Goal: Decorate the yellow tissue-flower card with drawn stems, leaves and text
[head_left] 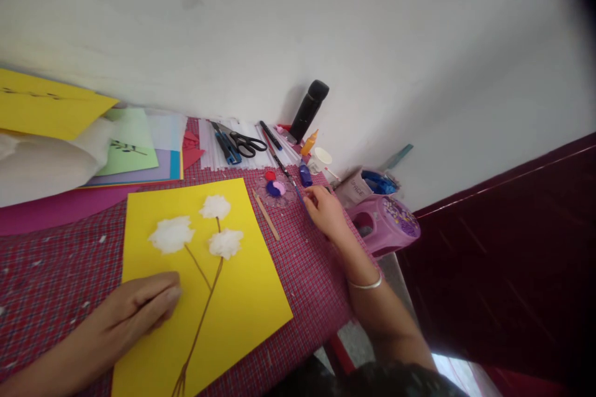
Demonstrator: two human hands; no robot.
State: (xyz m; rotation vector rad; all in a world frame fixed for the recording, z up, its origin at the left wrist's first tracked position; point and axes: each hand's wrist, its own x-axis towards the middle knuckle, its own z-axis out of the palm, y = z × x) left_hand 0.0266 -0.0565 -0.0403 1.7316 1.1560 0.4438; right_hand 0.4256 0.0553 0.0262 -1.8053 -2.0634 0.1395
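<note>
A yellow sheet of paper (251, 298) lies on the checked cloth, with three white fluffy tufts on it, one of them a cotton-like flower (172, 234). Brown painted stems (205, 310) run down from the tufts. My left hand (149, 303) rests on the sheet's left part, fingers curled together and nothing seen in them. To the right of the sheet, my right hand (325, 211) has its thumb and fingers closed around the blue handle of a paintbrush (298, 189). The brush tip is near a clear palette (285, 197) with red, dark blue and pink paint.
A wooden stick (267, 217) lies beside the palette. Behind are scissors (248, 144), a cutter (226, 146), a blue paint bottle (305, 175), an orange tube (309, 143) and a black cylinder (309, 111). Coloured papers (130, 149) pile up left; a pink stool (391, 226) stands right.
</note>
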